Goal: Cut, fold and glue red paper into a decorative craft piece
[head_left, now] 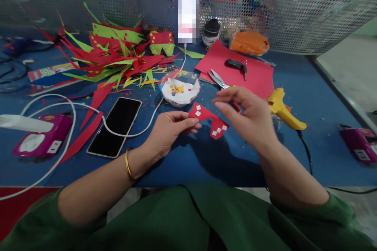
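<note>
My left hand [173,127] is closed, pinching one end of a small red paper cutout [209,114] between thumb and fingers. The cutout has an arched notch and several white paper squares on it, some on each end. Just right of it hovers my right hand [247,115], its thumb and curled fingertips close together. Whatever is between those fingertips, if anything, is too small to make out. Beyond the cutout sits a clear plastic bowl [180,100] holding white paper and yellow, red and blue paper bits. Scissors [219,79] lie partly hidden behind my right hand.
A heap of red and green paper strips [118,53] lies back left, beside a decorated paper mask [161,43]. A dark phone [118,125] with a white cable lies left. Red sheets [259,76] with a key [237,64] are back right, near a yellow glue gun [284,111].
</note>
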A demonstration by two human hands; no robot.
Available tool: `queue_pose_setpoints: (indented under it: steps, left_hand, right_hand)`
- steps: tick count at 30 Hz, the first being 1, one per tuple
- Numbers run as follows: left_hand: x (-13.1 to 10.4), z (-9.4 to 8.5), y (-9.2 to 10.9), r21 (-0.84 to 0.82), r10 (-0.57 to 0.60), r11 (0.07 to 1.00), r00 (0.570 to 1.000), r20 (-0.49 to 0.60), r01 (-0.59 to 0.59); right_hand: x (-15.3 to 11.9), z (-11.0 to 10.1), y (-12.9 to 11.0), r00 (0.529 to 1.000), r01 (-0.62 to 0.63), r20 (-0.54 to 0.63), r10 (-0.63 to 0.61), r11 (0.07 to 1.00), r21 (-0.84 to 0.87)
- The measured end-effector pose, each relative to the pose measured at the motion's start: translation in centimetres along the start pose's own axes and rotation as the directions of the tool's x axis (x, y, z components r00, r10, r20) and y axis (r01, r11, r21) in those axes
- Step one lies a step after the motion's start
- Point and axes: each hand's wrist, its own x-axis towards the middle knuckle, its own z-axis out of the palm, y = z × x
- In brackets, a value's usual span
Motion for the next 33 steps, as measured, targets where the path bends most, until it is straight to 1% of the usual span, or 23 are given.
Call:
queue_pose_setpoints:
  steps: [1, 2, 3, 4, 5, 6, 7, 8, 9, 10, 12, 13, 15, 22, 26, 29, 31, 33]
  left_hand:
    - [0.0, 0.0, 0.1, -0.012, -0.003, 1.000, 1.000, -0.007, 0.003]
    - [0.0, 0.0, 0.2, -0.020, -0.007, 1.000, 1.000, -0.015, 0.007]
    - [0.0, 0.0, 0.2, -0.025, -0.012, 1.000, 1.000, -0.019, 0.011]
    - [0.0, 0.0, 0.3, -0.028, -0.014, 1.000, 1.000, -0.024, 0.013]
    - [0.0, 0.0, 0.4, -0.029, -0.012, 1.000, 0.999, -0.030, 0.012]
    - [0.0, -0.1, 0.4, -0.031, -0.009, 0.999, 0.999, -0.035, 0.008]
    - [0.0, -0.1, 0.4, -0.034, -0.004, 0.999, 0.999, -0.038, 0.003]
    - [0.0, -0.1, 0.4, -0.037, 0.000, 0.999, 0.999, -0.038, -0.001]
    - [0.0, -0.2, 0.4, -0.041, 0.003, 0.999, 0.999, -0.034, -0.004]
    - [0.0, -0.2, 0.3, -0.044, 0.004, 0.999, 1.000, -0.028, -0.006]
    - [0.0, -0.3, 0.2, -0.048, 0.007, 0.999, 1.000, -0.021, -0.008]
    - [0.1, -0.3, 0.2, -0.049, 0.008, 0.999, 1.000, -0.020, -0.009]
    - [0.1, -0.3, 0.2, -0.047, 0.005, 0.999, 1.000, -0.019, -0.005]
    - [0.2, -0.3, 0.1, -0.051, -0.009, 0.999, 0.999, -0.030, 0.008]
    - [0.2, -0.4, 0.0, -0.053, -0.009, 0.999, 1.000, -0.016, 0.008]
    - [0.2, -0.4, 0.0, -0.061, -0.012, 0.998, 1.000, -0.016, 0.011]
    - [0.3, -0.4, 0.1, -0.064, -0.015, 0.998, 1.000, -0.020, 0.014]
    - [0.3, -0.4, 0.1, -0.070, -0.013, 0.998, 1.000, -0.018, 0.012]
  right_hand:
    - [0.1, -1.2, 0.0, 0.994, 0.067, -0.075, -0.077, 0.988, -0.138]
    - [0.2, -2.7, 0.1, 0.974, 0.114, -0.153, -0.166, 0.947, -0.299]
    - [0.3, -4.2, 0.3, 0.958, 0.106, -0.188, -0.215, 0.879, -0.466]
    - [0.2, -5.8, 0.6, 0.949, 0.033, -0.228, -0.218, 0.788, -0.615]
    - [0.1, -7.3, 1.1, 0.952, -0.083, -0.261, -0.161, 0.683, -0.726]
    - [-0.2, -8.7, 1.6, 0.970, -0.159, -0.236, -0.058, 0.580, -0.799]
    - [-0.5, -9.8, 2.3, 0.981, -0.194, -0.182, 0.072, 0.485, -0.853]
    - [-0.8, -10.8, 2.9, 0.973, -0.188, -0.115, 0.200, 0.398, -0.898]
    - [-1.2, -11.4, 3.6, 0.945, -0.168, -0.055, 0.321, 0.335, -0.927]
    - [-1.6, -11.9, 4.3, 0.914, -0.138, 0.000, 0.406, 0.310, -0.941]
    - [-2.2, -12.2, 5.3, 0.863, -0.088, 0.078, 0.500, 0.300, -0.950]
    - [-2.4, -12.2, 5.8, 0.851, -0.072, 0.096, 0.516, 0.296, -0.952]
    - [-2.5, -12.1, 6.4, 0.849, -0.054, 0.098, 0.519, 0.270, -0.961]
    - [-2.2, -12.1, 7.8, 0.864, -0.026, 0.076, 0.497, 0.196, -0.980]
    - [-2.8, -12.3, 9.1, 0.905, -0.018, 0.045, 0.422, 0.145, -0.989]
    - [-3.2, -12.2, 9.5, 0.927, -0.066, 0.004, 0.375, 0.172, -0.983]
    - [-3.4, -12.3, 9.0, 0.939, -0.099, -0.019, 0.343, 0.217, -0.971]
    - [-3.5, -12.5, 8.1, 0.951, -0.158, -0.073, 0.300, 0.269, -0.950]
